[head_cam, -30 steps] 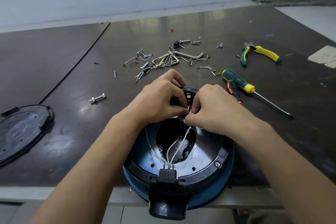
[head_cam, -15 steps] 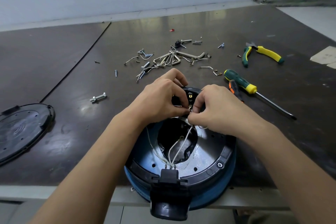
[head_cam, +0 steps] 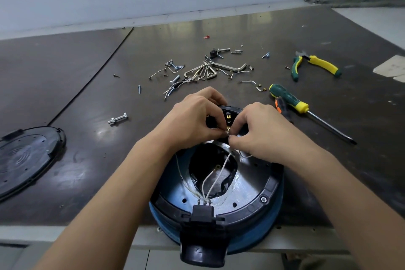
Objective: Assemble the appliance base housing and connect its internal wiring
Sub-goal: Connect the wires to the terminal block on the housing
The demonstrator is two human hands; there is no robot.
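Your left hand (head_cam: 192, 116) has its fingers curled, and its thumb and forefinger pinch a small brass-coloured wire terminal (head_cam: 228, 131) over the far side of the round blue-and-black plastic base housing (head_cam: 258, 200). Your right hand (head_cam: 263, 131) meets it from the right. Its fingertips are curled in and pinch the thin white wire (head_cam: 223, 163) just behind that terminal, so the two hands almost touch.

The housing lies open side up at the near edge of the dark worktable (head_cam: 87, 98), partly overhanging it. The white wire runs from your right fingers across the housing's dark central opening to a black plastic connector block (head_cam: 202, 211) on the near rim, where other white leads also end.

A round black plastic bottom cover (head_cam: 26, 160) lies well apart on the left. A silver bolt with nuts (head_cam: 118, 118) rests between the cover and the housing. Farther off is a scatter of silver hex keys and screws (head_cam: 208, 71). To the right lie a green-and-yellow-handled screwdriver (head_cam: 289, 98) and, beyond it, green-and-yellow-handled pliers (head_cam: 315, 66).
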